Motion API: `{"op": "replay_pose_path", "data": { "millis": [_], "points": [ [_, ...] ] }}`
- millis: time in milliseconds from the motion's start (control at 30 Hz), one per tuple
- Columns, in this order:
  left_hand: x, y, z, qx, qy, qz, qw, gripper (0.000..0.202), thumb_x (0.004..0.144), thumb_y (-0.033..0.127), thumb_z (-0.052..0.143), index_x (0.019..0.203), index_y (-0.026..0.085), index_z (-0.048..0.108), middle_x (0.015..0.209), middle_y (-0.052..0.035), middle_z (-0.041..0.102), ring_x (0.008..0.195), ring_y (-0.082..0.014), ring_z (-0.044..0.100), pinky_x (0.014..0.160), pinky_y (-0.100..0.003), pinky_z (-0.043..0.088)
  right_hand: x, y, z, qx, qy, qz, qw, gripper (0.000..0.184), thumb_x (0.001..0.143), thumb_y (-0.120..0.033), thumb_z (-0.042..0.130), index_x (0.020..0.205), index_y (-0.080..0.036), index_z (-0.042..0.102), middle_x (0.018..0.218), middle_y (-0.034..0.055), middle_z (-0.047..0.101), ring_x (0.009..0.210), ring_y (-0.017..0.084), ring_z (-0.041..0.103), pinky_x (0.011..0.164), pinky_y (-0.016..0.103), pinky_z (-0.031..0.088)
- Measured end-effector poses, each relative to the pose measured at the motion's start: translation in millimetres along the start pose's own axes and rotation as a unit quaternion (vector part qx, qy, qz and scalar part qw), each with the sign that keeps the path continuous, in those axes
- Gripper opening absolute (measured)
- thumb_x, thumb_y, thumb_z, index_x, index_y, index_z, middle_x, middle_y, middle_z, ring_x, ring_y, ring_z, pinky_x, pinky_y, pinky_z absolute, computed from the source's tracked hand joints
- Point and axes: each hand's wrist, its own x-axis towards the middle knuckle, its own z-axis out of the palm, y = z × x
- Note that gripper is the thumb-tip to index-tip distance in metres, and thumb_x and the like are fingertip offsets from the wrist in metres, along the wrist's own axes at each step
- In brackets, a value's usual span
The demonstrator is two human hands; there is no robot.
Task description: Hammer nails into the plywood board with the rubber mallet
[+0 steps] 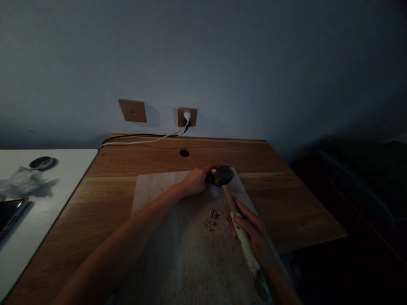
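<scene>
My right hand (pixel 251 233) is wrapped round the pale wooden handle of a hammer (pixel 237 216). The hammer's dark head (pixel 223 175) hovers over the far part of a light wooden board (pixel 178 254). My left hand (pixel 197 181) rests on the board right beside the hammer head, fingers pinched together on something too small to make out. Several loose metal nails (pixel 212 218) lie on the board between my hands.
The board lies on a brown wooden desk (pixel 108 203) with a round cable hole (pixel 184 153). A white cable (pixel 143 140) runs to a wall socket (pixel 187 116). A white table (pixel 41 212) with a dark tablet (pixel 9 214) adjoins on the left.
</scene>
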Motion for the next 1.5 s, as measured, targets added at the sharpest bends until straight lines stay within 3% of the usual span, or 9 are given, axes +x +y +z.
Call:
{"op": "replay_pose_path", "data": {
  "millis": [200,433,767,933,1100,1200,1300,1400,1500],
  "points": [
    [-1,3,-2.1,0.002,-0.002,0.000,1.000,0.062,0.073,0.005,0.063,0.134,0.017,0.052,0.095,-0.0060,0.075,0.083,-0.0214,0.071,0.076,-0.029,0.052,-1,-4,2,-0.016,0.006,0.010,1.000,0.059,0.089,-0.048,0.062,0.141,-0.021,0.060,0.070,0.0014,0.066,0.056,0.016,0.053,0.050,0.027,0.038],
    [0,3,-2.7,-0.002,-0.012,0.000,1.000,0.063,0.075,0.006,0.066,0.134,0.020,0.051,0.098,-0.0053,0.075,0.087,-0.0212,0.072,0.079,-0.030,0.053,0,0,0,0.002,0.017,-0.004,1.000,0.058,0.086,-0.048,0.066,0.139,-0.025,0.062,0.094,0.0058,0.073,0.055,0.015,0.055,0.049,0.029,0.041],
    [-1,3,-1.7,0.011,-0.003,-0.005,1.000,0.062,0.075,0.008,0.064,0.135,0.018,0.052,0.097,-0.0071,0.075,0.086,-0.0221,0.071,0.076,-0.030,0.053,-1,3,1,0.006,0.017,0.011,1.000,0.058,0.087,-0.045,0.066,0.141,-0.025,0.059,0.094,0.0051,0.072,0.055,0.014,0.054,0.048,0.027,0.040],
    [-1,5,-2.8,0.014,-0.004,-0.001,1.000,0.061,0.074,0.008,0.066,0.133,0.019,0.053,0.096,-0.0052,0.075,0.084,-0.0215,0.071,0.076,-0.029,0.052,0,-2,4,0.006,0.022,-0.001,1.000,0.055,0.086,-0.046,0.066,0.136,-0.023,0.064,0.080,0.0025,0.069,0.052,0.014,0.052,0.046,0.026,0.039],
    [-1,5,-3.4,-0.009,-0.014,-0.001,1.000,0.061,0.076,0.005,0.063,0.134,0.018,0.051,0.095,-0.0051,0.075,0.081,-0.0196,0.070,0.075,-0.029,0.052,-2,-5,6,0.005,0.030,-0.010,0.999,0.056,0.085,-0.048,0.067,0.135,-0.023,0.064,0.085,0.0042,0.071,0.053,0.014,0.054,0.046,0.026,0.040],
    [2,8,-8.8,-0.040,-0.024,0.005,0.999,0.053,0.077,0.007,0.063,0.128,0.018,0.052,0.097,-0.0043,0.073,0.081,-0.0169,0.069,0.075,-0.027,0.052,-3,-1,4,0.030,0.051,-0.011,0.998,0.054,0.085,-0.047,0.067,0.133,-0.024,0.065,0.080,0.0043,0.071,0.050,0.015,0.050,0.043,0.027,0.038],
    [3,19,-18.8,0.015,-0.015,0.034,0.999,0.031,0.076,0.014,0.070,0.106,0.017,0.062,0.100,-0.0059,0.068,0.086,-0.0183,0.066,0.077,-0.029,0.051,-4,8,2,0.052,0.100,-0.019,0.993,0.046,0.085,-0.045,0.067,0.125,-0.024,0.070,0.069,0.0026,0.067,0.048,0.016,0.047,0.041,0.027,0.034],
    [-2,41,-25.3,0.068,-0.067,0.108,0.990,0.012,0.079,0.021,0.070,0.090,0.019,0.066,0.098,-0.0047,0.064,0.084,-0.0173,0.063,0.075,-0.028,0.049,-2,14,0,0.072,0.130,-0.040,0.988,0.034,0.087,-0.043,0.065,0.114,-0.023,0.073,0.057,-0.0010,0.060,0.046,0.014,0.045,0.040,0.025,0.032],
    [-12,66,-19.7,0.104,-0.181,0.155,0.966,0.009,0.079,0.023,0.069,0.088,0.020,0.068,0.094,-0.0042,0.065,0.081,-0.0185,0.063,0.068,-0.028,0.047,1,13,-2,0.103,0.164,-0.055,0.979,0.030,0.084,-0.041,0.068,0.108,-0.023,0.073,0.055,-0.0029,0.058,0.044,0.013,0.045,0.041,0.023,0.032]
  ]
}}
